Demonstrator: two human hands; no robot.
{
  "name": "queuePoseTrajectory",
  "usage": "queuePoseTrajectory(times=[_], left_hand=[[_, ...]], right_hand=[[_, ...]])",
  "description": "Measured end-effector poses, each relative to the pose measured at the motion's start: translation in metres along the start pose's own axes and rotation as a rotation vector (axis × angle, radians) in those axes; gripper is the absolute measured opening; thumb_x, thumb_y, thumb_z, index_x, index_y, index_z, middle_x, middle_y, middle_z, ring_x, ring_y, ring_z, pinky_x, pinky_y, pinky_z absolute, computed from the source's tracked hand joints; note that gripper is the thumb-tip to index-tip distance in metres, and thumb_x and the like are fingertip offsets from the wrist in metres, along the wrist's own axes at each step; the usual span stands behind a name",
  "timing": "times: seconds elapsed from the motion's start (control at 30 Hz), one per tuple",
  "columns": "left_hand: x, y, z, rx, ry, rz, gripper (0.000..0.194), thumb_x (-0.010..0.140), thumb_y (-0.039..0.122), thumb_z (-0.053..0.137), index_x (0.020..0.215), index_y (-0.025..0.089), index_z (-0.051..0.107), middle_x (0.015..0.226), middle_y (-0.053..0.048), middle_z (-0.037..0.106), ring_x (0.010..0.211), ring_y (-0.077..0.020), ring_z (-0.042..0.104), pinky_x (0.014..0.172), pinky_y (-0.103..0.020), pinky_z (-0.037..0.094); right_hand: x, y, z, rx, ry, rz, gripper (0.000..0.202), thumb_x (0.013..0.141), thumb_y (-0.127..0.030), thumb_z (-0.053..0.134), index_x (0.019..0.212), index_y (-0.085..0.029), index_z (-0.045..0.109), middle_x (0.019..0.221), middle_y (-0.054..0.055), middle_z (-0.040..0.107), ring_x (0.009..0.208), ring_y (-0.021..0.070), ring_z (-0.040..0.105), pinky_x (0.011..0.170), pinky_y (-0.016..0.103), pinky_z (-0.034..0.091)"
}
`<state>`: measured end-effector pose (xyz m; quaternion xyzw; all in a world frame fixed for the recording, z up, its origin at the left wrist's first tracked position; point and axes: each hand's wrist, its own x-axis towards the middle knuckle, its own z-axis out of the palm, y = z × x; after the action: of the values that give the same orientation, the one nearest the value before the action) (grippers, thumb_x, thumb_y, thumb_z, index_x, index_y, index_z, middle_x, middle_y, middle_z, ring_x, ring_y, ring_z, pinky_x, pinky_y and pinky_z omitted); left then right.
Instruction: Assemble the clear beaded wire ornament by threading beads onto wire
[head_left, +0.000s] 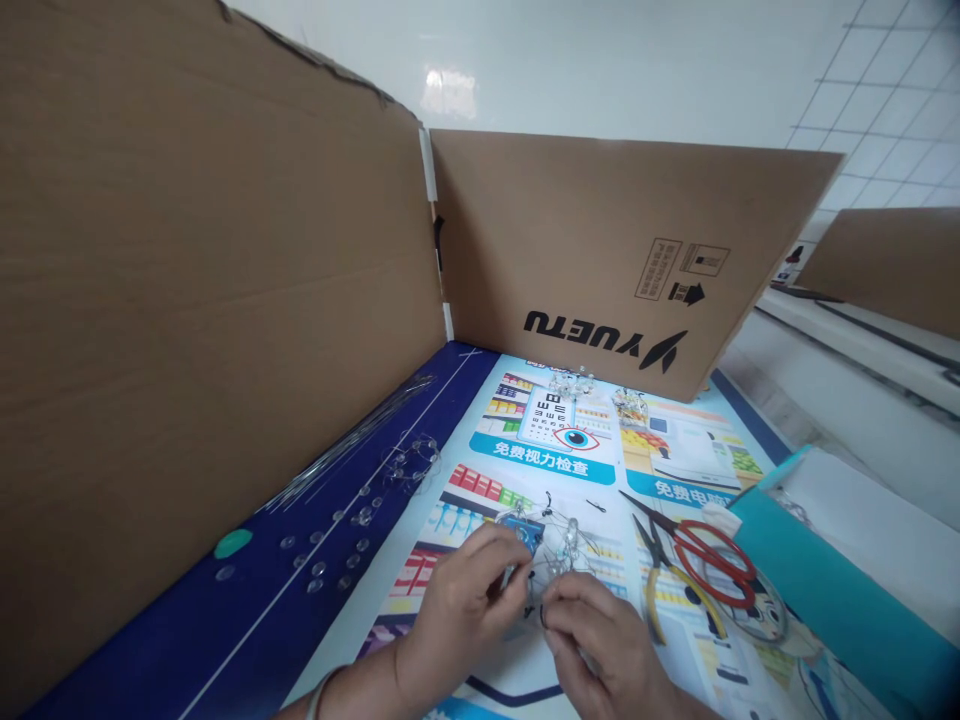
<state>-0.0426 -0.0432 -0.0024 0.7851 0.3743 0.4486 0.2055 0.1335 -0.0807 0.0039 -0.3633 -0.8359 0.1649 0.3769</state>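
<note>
A tangle of thin wire with clear beads [571,545] lies just beyond my fingertips on the printed sheet. My left hand [474,592] is closed in a pinch at the left side of this beaded wire; the exact part in its fingertips is hidden. On the right, the thumb and fingers of my right hand [604,640] are pressed together near the same wires, with a small dark bit showing at the tips. What that bit is I cannot make out. Red-handled scissors [716,565] and yellow-handled pliers [660,580] rest to the right.
Loose clear beads [364,517], a beaded wire bunch [412,460], straight wires [337,450] and a green disc [233,543] lie at left. More beaded pieces [571,385] sit at the back. Cardboard panels [600,230] wall the left and far sides; a teal box [840,570] stands right.
</note>
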Motion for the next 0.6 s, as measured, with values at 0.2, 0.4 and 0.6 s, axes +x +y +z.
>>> queuePoseTrajectory(times=[0.2,0.4,0.6], left_hand=[[-0.0036,0.0026,0.0022,0.07,-0.03,0.113,0.016,0.08,0.007,0.047,0.079,0.016,0.06,0.071,-0.004,0.061,0.065,-0.0132,0.057,0.059,-0.023,0.048],[-0.0054,0.006,0.0038,0.164,-0.065,0.197,0.017,0.083,0.008,0.046,0.083,0.017,0.06,0.073,-0.004,0.064,0.068,-0.0135,0.059,0.065,-0.025,0.051],[-0.0081,0.0065,0.0048,0.213,-0.049,0.27,0.016,0.084,0.01,0.045,0.088,0.017,0.059,0.08,-0.004,0.067,0.068,-0.0146,0.061,0.064,-0.027,0.051]], right_hand=[[-0.0003,0.0026,0.0037,0.097,0.08,0.053,0.019,0.078,-0.004,0.045,0.087,-0.017,0.056,0.084,0.008,0.058,0.077,0.015,0.058,0.067,0.025,0.05],[-0.0014,0.0019,0.0054,0.132,0.129,0.118,0.016,0.079,-0.007,0.047,0.082,-0.017,0.059,0.08,0.006,0.058,0.073,0.0138,0.058,0.065,0.023,0.052],[0.0025,-0.0041,-0.0026,0.148,0.171,0.167,0.011,0.079,-0.012,0.051,0.076,-0.019,0.06,0.089,0.007,0.064,0.084,0.0163,0.063,0.074,0.023,0.053]])
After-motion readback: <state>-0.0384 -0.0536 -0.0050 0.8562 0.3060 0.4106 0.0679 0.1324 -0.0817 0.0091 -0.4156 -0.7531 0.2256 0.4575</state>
